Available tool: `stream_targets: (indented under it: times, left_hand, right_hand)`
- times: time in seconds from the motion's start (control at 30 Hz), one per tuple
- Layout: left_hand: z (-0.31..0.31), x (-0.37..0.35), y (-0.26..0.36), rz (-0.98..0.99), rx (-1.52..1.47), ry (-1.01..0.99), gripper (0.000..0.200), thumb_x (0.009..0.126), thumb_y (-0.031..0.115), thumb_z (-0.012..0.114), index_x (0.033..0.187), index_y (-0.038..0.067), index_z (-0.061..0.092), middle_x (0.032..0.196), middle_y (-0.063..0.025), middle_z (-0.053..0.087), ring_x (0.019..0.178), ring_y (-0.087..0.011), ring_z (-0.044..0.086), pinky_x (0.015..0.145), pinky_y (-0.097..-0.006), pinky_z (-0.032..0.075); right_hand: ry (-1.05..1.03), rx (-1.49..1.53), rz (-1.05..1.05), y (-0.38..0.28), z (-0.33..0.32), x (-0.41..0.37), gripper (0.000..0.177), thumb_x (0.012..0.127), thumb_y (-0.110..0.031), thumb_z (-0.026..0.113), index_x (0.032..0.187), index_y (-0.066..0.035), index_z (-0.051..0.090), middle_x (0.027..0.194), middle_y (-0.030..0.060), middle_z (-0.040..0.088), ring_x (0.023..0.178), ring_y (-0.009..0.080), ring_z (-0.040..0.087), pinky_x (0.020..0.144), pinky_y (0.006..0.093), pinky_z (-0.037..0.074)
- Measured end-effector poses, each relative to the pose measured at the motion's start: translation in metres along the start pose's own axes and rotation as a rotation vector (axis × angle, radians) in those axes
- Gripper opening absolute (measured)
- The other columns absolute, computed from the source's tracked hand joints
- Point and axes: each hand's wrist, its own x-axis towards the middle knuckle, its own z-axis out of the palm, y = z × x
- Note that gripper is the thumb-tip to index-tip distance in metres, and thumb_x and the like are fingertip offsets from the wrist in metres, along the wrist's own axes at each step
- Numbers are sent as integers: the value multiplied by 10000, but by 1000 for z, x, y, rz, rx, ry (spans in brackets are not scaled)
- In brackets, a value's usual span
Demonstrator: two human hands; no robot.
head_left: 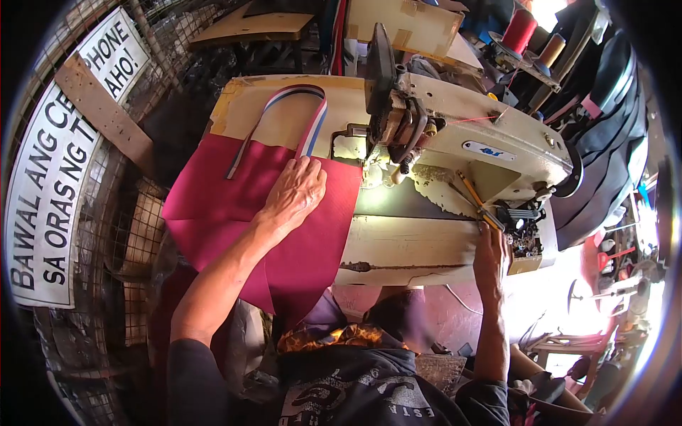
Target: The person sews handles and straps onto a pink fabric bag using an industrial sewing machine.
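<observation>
Dark red fabric (305,234) lies over the left part of the sewing machine table (405,248) and hangs down its front edge. My left hand (295,193) rests on it with the fingers curled, close to the end of a striped strap (318,117) that loops across the fabric and the table. What those fingers hold, if anything, is hidden. The sewing machine (490,106) stands to the right, its lamp lighting the needle area. Beside the machine's base, my right hand (491,252) is closed around the lower end of scissors or snips (477,197), whose exact type is unclear.
Thread spools (519,32) stand on a rack at the back right. Cardboard (405,25) is behind the machine. Wire mesh with a lettered sign (42,234) borders the left. Dark material (604,163) hangs at the right.
</observation>
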Motion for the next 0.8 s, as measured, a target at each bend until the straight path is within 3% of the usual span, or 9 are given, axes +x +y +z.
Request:
stream_targets:
  times: [0.1, 0.2, 0.23, 0.27, 0.33, 0.37, 0.4, 0.53, 0.8]
  left_hand:
    - [1, -3, -7, -5, -39, -20, 89, 833, 75, 654, 849, 30, 579, 893, -116, 570, 960, -248, 584, 854, -393, 502]
    - [12, -4, -17, 12, -292, -20, 109, 884, 62, 604, 924, 3, 522, 961, -149, 571, 939, -318, 601, 861, -427, 511]
    - [12, 1, -20, -99, -586, -59, 72, 910, 47, 571, 945, 1, 529, 970, -155, 570, 917, -341, 603, 854, -441, 505]
    - [5, 9, -29, -118, -728, -175, 65, 915, 72, 585, 928, 13, 558, 957, -139, 565, 908, -302, 607, 836, -413, 501]
    - [-5, 21, -47, -115, -888, -331, 103, 898, 105, 624, 871, 12, 590, 931, -120, 568, 875, -257, 613, 805, -379, 500]
    - [-12, 35, -55, -171, -904, -550, 166, 861, 138, 670, 803, -10, 622, 895, -106, 603, 818, -217, 626, 763, -351, 505]
    - [-8, 40, -59, -197, -941, -582, 189, 828, 149, 697, 795, -32, 657, 864, -112, 651, 779, -213, 647, 735, -356, 515]
    - [-1, 46, -67, -211, -995, -613, 211, 820, 174, 704, 808, -36, 689, 817, -110, 695, 775, -201, 665, 733, -350, 521]
    - [5, 50, -67, -202, -952, -650, 228, 845, 188, 691, 891, -34, 715, 813, -122, 721, 786, -192, 678, 744, -338, 524]
  right_hand:
    - [39, 175, -86, -28, -4, 8, 402, 885, 62, 544, 1268, -52, 591, 1021, 185, 630, 931, 377, 629, 749, 485, 541]
    - [-71, 504, -40, -96, -27, 20, 388, 885, 55, 550, 1260, -43, 580, 1062, 189, 634, 830, 387, 657, 676, 478, 562]
    - [-78, 544, -131, -117, -29, 26, 386, 892, 41, 559, 1268, -42, 572, 1054, 180, 625, 818, 389, 659, 676, 472, 564]
    - [-86, 584, -221, -137, -29, 31, 384, 898, 26, 568, 1276, -41, 565, 1046, 171, 615, 806, 390, 660, 676, 466, 567]
    - [-159, 520, -238, -183, -26, 41, 371, 912, -39, 611, 1278, -27, 551, 1017, 155, 587, 830, 366, 659, 685, 445, 566]
    - [-138, 485, -278, -201, -20, 48, 355, 921, -71, 621, 1266, -25, 550, 996, 150, 570, 827, 348, 657, 685, 434, 564]
    - [-117, 449, -318, -217, -11, 54, 343, 931, -102, 630, 1255, -24, 549, 975, 146, 553, 825, 329, 655, 684, 424, 561]
    - [-15, 224, -449, -250, 22, 73, 272, 842, -103, 653, 1082, -7, 568, 909, 127, 562, 786, 267, 652, 634, 394, 550]
    - [7, 263, -474, -260, 44, 88, 206, 837, -66, 642, 1017, -24, 552, 915, 119, 577, 812, 272, 680, 600, 391, 582]
